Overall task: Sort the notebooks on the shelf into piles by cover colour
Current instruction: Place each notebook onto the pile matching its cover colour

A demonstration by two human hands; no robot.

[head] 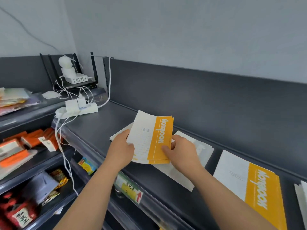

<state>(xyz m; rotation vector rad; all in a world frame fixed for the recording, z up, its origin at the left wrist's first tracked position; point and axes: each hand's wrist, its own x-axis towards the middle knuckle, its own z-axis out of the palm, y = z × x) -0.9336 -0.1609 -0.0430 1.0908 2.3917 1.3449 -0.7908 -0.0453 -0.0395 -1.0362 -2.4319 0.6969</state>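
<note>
Both hands hold a small stack of notebooks with yellow-and-white covers just above the dark shelf. My left hand grips its left white edge. At the lower right corner, on the yellow band, my right hand pinches the stack. Under the stack lie pale, whitish notebooks, partly hidden by my hands. Further right, another yellow-and-white notebook lies flat on the shelf. More white covers show at the right edge.
A white power strip with plugs and cables sits at the shelf's left end, a router behind it. Packaged goods fill the lower shelves on the left. A dark back panel runs behind the shelf.
</note>
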